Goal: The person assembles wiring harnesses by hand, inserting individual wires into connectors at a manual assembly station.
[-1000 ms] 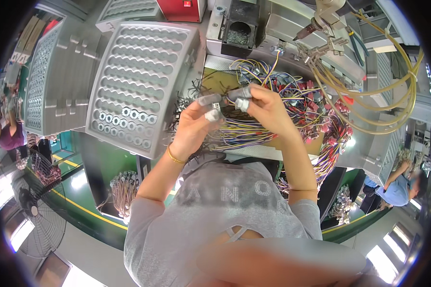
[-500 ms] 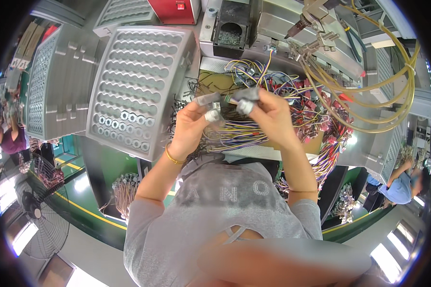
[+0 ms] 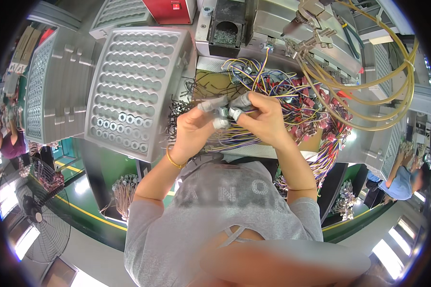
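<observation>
Both my hands meet over the bench, thumbs and index fingertips wrapped in grey-white finger covers. My left hand [image 3: 195,129] pinches a small, pale, square-ended part [image 3: 223,112] that looks like a ring or housing. My right hand [image 3: 266,119] is closed close against it, thumb and index finger pressed together. What its fingertips hold is mostly hidden. Under the hands lies a spread of wire harnesses [image 3: 242,135] in yellow, purple and white. More wires with small red connectors [image 3: 316,112] are heaped to the right, and black wire ends stick out at the left.
At left stands a grey tray [image 3: 129,62] of round pockets, its near rows holding metal rings [image 3: 122,116]. Behind are a red box [image 3: 167,10] and a black fixture [image 3: 226,28]. Clear yellow tubes [image 3: 407,95] loop at right beside a metal nozzle [image 3: 297,24]. Pliers [image 3: 352,36] lie beyond.
My hands have come together, so the pale part in my left hand now touches or nearly touches my right fingertips. The view has shifted slightly.
</observation>
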Available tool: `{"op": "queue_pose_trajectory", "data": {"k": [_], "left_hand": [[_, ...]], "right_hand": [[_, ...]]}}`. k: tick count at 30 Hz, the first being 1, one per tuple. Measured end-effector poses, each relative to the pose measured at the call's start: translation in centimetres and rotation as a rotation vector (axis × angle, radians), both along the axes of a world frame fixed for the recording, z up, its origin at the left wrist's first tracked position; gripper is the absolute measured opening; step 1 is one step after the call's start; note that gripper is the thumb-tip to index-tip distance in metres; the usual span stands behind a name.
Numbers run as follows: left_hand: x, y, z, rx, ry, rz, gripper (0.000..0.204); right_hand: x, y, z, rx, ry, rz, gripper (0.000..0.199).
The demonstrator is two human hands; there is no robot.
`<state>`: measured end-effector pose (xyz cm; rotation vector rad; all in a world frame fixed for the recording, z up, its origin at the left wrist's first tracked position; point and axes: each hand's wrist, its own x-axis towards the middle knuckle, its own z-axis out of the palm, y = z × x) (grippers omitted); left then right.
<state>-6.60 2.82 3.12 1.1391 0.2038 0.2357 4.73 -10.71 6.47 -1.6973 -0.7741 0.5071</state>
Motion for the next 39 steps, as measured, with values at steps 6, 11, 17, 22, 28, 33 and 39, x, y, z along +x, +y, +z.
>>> {"op": "queue_pose_trajectory", "data": {"k": [6,11,17,22,28,33,39], "left_hand": [[0.6,-0.2,0.6,0.127,-0.032,0.024,0.033],[1.2,0.1,-0.5,-0.049,0.103,0.015,0.023],[2.2,0.4,0.1,-0.435,0.084,-0.047,0.023],[3.2,-0.7,1.1,-0.375,0.05,-0.207,0.033],[2.9,0.8,-0.8,-0.087,0.126,-0.008,0.03],[1.9,3.2,-2.1,0.016,0.134,0.213,0.023],[1.0,5.4,-3.4,0.182,0.153,0.307,0.024]], "right_hand": [[-0.2,0.3,0.3,0.058,-0.285,0.019,0.01],[-1.5,0.4,-1.6,-0.02,-0.089,-0.077,0.009],[0.1,0.1,-0.2,-0.135,0.123,0.011,0.01],[0.5,-0.5,-0.7,0.047,0.359,-0.088,0.012],[6.5,-3.5,-3.9,0.363,0.358,-0.818,0.01],[7.5,-2.0,-4.1,0.428,0.294,-0.799,0.008],[7.2,-0.9,-4.8,0.538,0.258,-0.749,0.02]]}}
